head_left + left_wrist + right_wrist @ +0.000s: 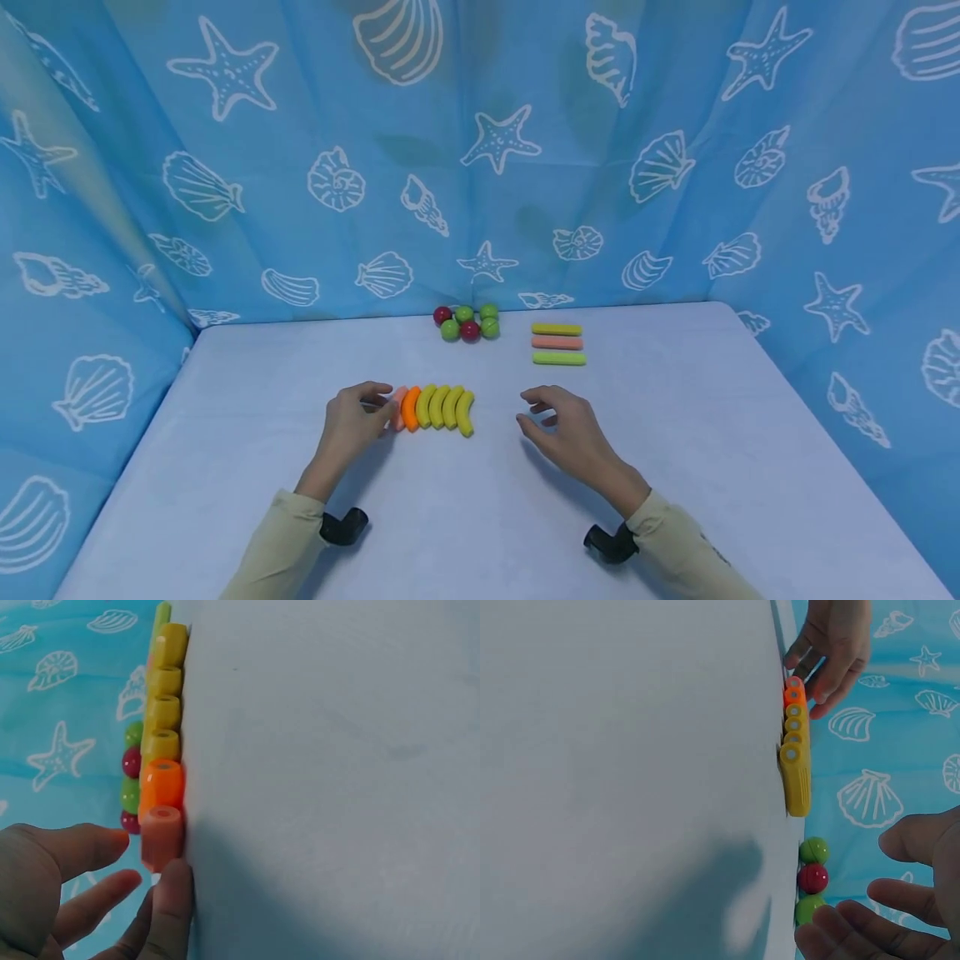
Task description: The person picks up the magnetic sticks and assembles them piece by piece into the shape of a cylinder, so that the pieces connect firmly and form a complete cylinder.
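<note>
On the white table, a row of small toy bananas stands side by side: a pink one (pixel 399 408) at the left end, an orange one (pixel 409 408), then several yellow ones (pixel 444 407). My left hand (pixel 360 417) is at the row's left end. One fingertip seems to touch the pink banana (pixel 161 840) in the left wrist view, while the other fingers are spread apart from it. My right hand (pixel 570 429) hovers right of the row, fingers loosely bent and holding nothing. The last yellow banana (pixel 796 784) lies slightly askew.
Behind the row sits a cluster of red balls (pixel 469 331) and green balls (pixel 449 330). To their right lie three parallel sticks: yellow (pixel 557 329), pink (pixel 557 342) and light green (pixel 558 358). A blue shell-patterned curtain (pixel 495 200) hangs along the table's back edge.
</note>
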{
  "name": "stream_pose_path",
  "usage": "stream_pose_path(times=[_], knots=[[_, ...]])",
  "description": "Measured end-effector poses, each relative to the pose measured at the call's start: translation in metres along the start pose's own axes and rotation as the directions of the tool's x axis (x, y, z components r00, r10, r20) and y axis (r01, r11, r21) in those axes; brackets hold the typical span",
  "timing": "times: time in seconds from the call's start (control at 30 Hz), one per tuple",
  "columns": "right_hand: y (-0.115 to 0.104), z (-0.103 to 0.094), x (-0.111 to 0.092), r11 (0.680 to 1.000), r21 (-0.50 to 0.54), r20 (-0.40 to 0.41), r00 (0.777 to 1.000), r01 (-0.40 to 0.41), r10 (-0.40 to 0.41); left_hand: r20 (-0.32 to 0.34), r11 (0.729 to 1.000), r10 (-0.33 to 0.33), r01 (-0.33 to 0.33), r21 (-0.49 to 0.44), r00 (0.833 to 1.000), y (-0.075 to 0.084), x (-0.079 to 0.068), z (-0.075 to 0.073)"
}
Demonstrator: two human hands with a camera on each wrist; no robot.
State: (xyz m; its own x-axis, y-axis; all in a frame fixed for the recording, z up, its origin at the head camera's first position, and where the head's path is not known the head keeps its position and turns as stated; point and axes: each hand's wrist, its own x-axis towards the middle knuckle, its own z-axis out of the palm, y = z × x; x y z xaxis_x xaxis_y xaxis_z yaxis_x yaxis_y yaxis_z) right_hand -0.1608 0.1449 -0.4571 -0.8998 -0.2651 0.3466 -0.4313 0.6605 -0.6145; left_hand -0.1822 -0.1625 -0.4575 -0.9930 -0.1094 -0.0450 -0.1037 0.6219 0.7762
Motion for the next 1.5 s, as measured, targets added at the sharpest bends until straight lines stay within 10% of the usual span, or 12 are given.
stream_pose_path(times=[1.5], knots=[[0.009,0.057,0.104,0.983,-0.128,-0.119,0.986,-0.132,0.117,-0.059,0.998,-0.054,0.055,0.013,0.997,0.002,0.008,0.012]])
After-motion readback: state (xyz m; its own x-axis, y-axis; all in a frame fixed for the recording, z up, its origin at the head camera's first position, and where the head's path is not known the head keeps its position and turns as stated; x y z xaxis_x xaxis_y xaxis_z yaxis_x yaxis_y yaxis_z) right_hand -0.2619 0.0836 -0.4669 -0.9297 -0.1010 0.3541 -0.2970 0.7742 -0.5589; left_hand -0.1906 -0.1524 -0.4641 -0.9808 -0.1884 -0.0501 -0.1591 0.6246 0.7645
